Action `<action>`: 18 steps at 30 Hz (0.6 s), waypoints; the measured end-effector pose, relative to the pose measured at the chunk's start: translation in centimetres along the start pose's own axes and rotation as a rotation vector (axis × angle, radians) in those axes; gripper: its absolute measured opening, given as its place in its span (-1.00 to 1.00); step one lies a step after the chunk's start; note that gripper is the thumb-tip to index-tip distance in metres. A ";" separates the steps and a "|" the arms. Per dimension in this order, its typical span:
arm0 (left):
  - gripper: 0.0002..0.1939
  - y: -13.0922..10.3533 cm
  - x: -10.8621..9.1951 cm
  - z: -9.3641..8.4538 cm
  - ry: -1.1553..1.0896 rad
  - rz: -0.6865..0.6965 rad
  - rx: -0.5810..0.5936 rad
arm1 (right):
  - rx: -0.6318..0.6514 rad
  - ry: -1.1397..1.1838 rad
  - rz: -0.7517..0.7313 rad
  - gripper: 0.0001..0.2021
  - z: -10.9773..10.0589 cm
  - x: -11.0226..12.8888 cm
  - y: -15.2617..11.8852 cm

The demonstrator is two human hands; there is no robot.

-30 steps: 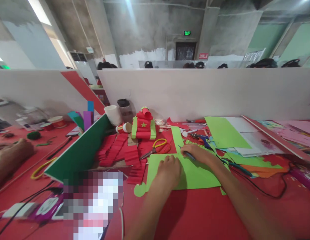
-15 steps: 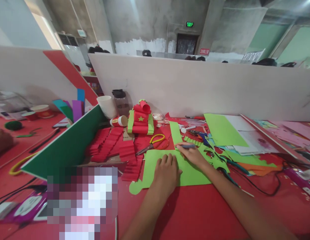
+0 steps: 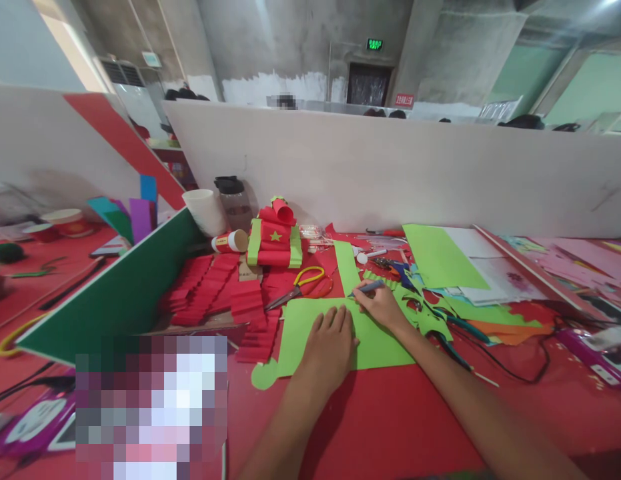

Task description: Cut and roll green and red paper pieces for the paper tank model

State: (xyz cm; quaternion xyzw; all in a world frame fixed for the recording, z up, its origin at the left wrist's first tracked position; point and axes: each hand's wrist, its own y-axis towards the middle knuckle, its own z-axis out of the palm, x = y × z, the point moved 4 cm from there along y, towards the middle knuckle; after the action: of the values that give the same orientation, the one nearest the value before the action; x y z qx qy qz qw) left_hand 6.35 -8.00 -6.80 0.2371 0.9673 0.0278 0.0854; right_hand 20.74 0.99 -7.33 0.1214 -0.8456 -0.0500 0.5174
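My left hand [image 3: 330, 347] lies flat on a large light-green paper sheet [image 3: 300, 327], fingers spread a little and pointing away from me. My right hand [image 3: 380, 305] grips a grey-blue pen [image 3: 369, 287], its tip near the sheet's far edge, where a narrow green strip [image 3: 345, 261] lies. Beyond the sheet's left part are scissors [image 3: 295, 290] with yellow and red handles. A green paper disc [image 3: 265, 375] shows at the sheet's lower left corner. Pleated red paper strips [image 3: 205, 290] lie to the left.
A red and green paper model [image 3: 275, 241] with a star stands behind the scissors. A white cup [image 3: 205, 211] and dark-lidded bottle [image 3: 235, 203] are beside the white partition [image 3: 340, 167]. A green divider [image 3: 120, 293] stands left. Pliers [image 3: 460, 328] and green scraps lie right.
The whole view has shifted slightly, so most things sit further left. The pen in my right hand now tilts more, its tip beside the strip. My left hand stays on the sheet.
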 end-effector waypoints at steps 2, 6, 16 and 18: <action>-0.49 -0.1 -0.1 -0.2 0.001 -0.002 0.000 | -0.007 -0.010 -0.002 -0.81 0.0 -0.1 0.0; -0.49 -0.1 -0.2 -0.4 -0.005 -0.012 0.004 | 0.002 -0.014 0.003 -0.81 0.0 0.0 0.0; -0.48 -0.1 -0.1 -0.3 -0.018 -0.016 0.013 | 0.007 -0.046 -0.005 -0.81 0.0 -0.1 0.1; -0.49 -0.1 -0.1 -0.2 -0.017 -0.012 -0.002 | 0.009 -0.056 -0.009 -0.81 0.0 -0.1 0.1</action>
State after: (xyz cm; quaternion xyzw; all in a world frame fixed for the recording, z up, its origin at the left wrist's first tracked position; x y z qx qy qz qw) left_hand 6.33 -8.17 -6.55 0.2314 0.9680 0.0260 0.0940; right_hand 20.78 1.09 -7.35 0.1260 -0.8595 -0.0520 0.4926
